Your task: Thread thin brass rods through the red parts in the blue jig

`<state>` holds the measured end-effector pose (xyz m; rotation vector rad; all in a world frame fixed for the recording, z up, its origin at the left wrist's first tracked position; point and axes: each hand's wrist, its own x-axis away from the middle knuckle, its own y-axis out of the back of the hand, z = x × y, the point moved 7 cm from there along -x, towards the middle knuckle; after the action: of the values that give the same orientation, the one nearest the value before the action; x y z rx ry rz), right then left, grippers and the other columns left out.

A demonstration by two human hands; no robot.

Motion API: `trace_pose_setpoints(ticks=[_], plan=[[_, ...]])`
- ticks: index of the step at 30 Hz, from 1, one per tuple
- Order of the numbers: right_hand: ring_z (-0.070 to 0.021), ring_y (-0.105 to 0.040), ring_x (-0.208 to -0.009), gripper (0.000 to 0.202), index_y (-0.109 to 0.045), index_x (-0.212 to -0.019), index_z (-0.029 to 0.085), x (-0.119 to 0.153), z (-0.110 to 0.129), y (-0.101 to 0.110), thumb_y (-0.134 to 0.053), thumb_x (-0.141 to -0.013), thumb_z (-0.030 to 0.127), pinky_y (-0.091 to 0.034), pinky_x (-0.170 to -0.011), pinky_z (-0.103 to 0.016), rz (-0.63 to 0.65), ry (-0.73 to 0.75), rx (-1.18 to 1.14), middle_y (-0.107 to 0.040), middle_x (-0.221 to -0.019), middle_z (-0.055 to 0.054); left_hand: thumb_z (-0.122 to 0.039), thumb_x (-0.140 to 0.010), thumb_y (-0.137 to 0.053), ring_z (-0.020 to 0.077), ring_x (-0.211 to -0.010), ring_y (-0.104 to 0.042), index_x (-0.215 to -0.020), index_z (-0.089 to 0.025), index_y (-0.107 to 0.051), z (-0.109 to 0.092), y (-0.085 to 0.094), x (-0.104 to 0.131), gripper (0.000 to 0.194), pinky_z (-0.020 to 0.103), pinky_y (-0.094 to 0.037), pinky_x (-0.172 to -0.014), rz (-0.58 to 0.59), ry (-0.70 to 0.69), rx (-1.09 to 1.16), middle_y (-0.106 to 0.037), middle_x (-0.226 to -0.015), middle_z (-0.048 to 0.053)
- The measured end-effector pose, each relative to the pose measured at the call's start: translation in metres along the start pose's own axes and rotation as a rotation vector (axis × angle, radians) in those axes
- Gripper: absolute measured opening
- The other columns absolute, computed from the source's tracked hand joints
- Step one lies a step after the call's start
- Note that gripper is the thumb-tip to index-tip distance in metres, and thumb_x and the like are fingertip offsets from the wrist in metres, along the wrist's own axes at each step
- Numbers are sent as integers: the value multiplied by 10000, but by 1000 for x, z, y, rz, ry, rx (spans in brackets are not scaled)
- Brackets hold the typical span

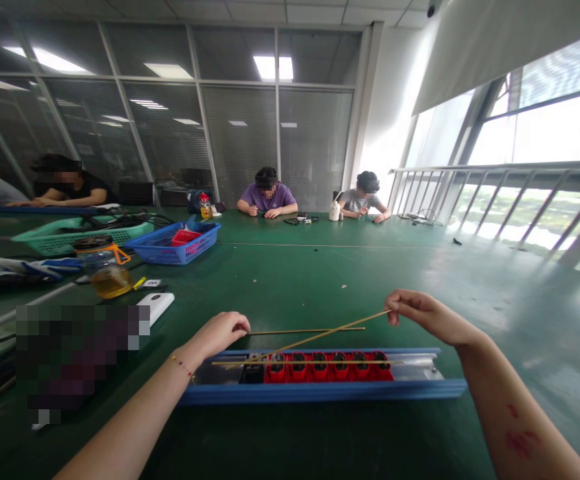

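Note:
A blue and silver metal channel (320, 392) lies across the green table in front of me, holding a row of several red blocks with black tops (320, 372) and one black block (252, 373). My right hand (415, 308) is closed in a pinch on the upper end of a thin brass-coloured rod (340, 328), which slants down leftward over the channel. My left hand (227, 328), fingers closed together, grips the left end of a second thin rod (305, 331) behind the channel. A third thin rod (330, 363) lies lengthwise over the blocks.
To the left stand a blue basket (175, 253) with a red box, a green basket (40, 245), a jar of amber liquid (109, 277) and a white-ended object (157, 308). Several people sit along the far table edge. A railing (500, 175) runs at right.

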<state>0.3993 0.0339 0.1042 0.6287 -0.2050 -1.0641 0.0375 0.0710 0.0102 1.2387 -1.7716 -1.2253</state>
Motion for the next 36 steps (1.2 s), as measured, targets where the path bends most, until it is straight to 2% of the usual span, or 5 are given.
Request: trace_pose_setpoints(ticks=[7, 16, 26, 31, 36], plan=[[-174, -545, -767, 256, -550, -841, 189, 20, -24, 52, -500, -799, 437, -413, -781, -313, -346, 35, -187, -608, -743, -41, -321, -763, -463, 148, -774, -567, -801, -214, -630, 2, -2, -1, 202, 222, -399, -693, -8, -17, -4, -628, -847, 26], [-162, -549, -768, 281, -556, -882, 196, 27, -45, 70, -508, -788, 456, -422, -708, -270, -476, -46, -199, -617, -764, -36, -309, -762, -465, 138, -756, -561, -791, -210, -629, 6, -4, -3, 193, 213, -393, -670, -15, -14, -4, -619, -839, 18], [-182, -583, -761, 308, -582, -801, 175, 15, -42, 50, -519, -768, 475, -429, -769, -317, -280, -57, -6, -650, -752, -48, -359, -768, -463, 125, -706, -558, -756, -236, -628, 8, -4, -4, 206, 205, -371, -612, -59, -37, -14, -618, -785, -7], [-177, -589, -713, 317, -594, -773, 160, 6, -65, 28, -574, -711, 470, -458, -660, -273, -101, -172, 189, -649, -738, -40, -477, -746, -471, 133, -685, -564, -754, -231, -633, 3, -2, -3, 295, 209, -369, -589, -41, -22, -5, -627, -762, -1], [-163, -594, -641, 249, -616, -724, 174, -16, -83, -5, -580, -696, 419, -441, -575, -238, -8, -180, 452, -653, -676, -22, -426, -684, -565, 131, -690, -570, -750, -228, -628, 9, -6, -5, 218, 197, -376, -584, -18, -1, 21, -630, -752, -13]])
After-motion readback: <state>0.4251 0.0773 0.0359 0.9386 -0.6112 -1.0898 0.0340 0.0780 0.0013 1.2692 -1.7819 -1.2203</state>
